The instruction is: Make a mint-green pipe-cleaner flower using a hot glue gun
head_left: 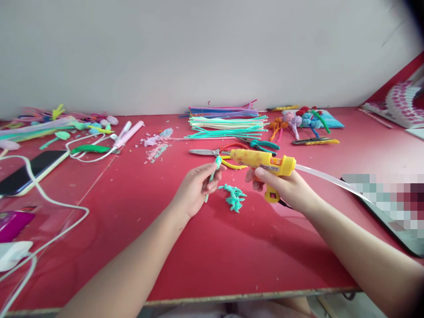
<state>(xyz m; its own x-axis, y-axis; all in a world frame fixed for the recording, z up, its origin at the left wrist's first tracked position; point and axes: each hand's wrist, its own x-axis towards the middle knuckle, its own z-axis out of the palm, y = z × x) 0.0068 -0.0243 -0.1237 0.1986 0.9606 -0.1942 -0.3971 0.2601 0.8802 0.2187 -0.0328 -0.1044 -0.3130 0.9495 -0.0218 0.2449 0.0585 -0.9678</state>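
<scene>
Fingers (208, 173) of left hand (195, 189) pinching teal stem (213, 173), right hand (287, 187) gripping glue gun (261, 160), nozzle just beside stem tip; teal pieces (234, 197) loose on table (232, 251), not yet glued.

Looks like someone's home craft corner: a red desk (212, 265) against a plain wall, littered with pipe cleaners (227, 121), a glue gun (265, 163), scissors (212, 152), plus a charging phone (31, 171).

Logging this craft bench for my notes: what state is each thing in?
teal stem: pinched in left hand.
glue gun: gripped in right hand, nozzle near teal stem.
scissors: lying shut on table.
phone: flat, screen dark.
teal pieces: loose between the hands.
</scene>
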